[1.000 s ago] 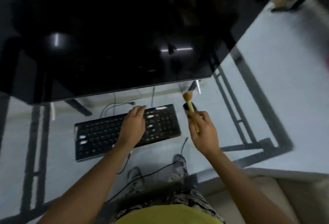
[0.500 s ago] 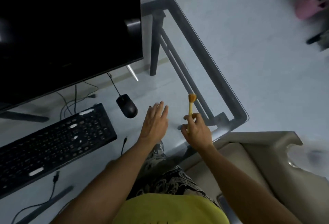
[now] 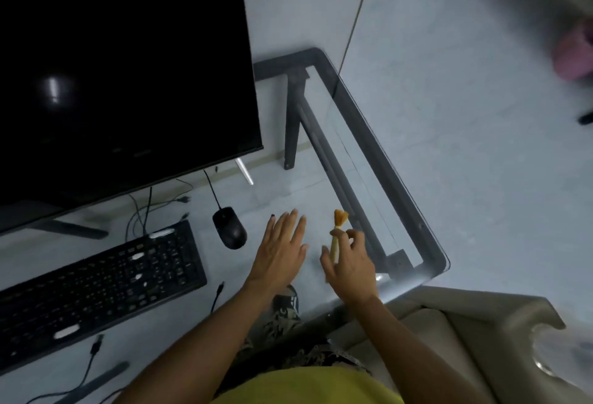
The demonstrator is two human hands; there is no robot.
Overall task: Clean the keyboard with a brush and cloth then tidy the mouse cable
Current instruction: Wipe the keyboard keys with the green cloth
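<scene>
Two hands appear over a glass desk (image 3: 414,207), seen from my head camera looking down. My right hand (image 3: 351,267) pinches the pale handle of a small brush (image 3: 337,233) between thumb and curled fingers; the orange bristle tuft points up and away from me, and the brush stands nearly upright, clear of the glass. My left hand (image 3: 282,251) is spread flat with the fingers straight and held together, holding nothing, just left of the brush hand and apart from it. Whether its palm rests on the glass or is raised off it cannot be told from this view.

A black mouse (image 3: 229,227) lies on the desk just left of my left hand, not touched by it. Its cable (image 3: 211,190) runs away from me toward the lower edge of the dark monitor (image 3: 128,66). The black keyboard (image 3: 96,288) sits farther left, at an angle, well apart from both hands; pale reflections show on several keys. Loose cables (image 3: 144,211) lie behind the keyboard under the monitor, and another plug end (image 3: 219,288) shows near the keyboard's right corner.

Through the glass the dark desk frame (image 3: 324,150) and the pale floor are visible. At lower right is a beige seat (image 3: 449,339), and my yellow shirt (image 3: 305,387) fills the bottom edge. No cloth can be made out.
</scene>
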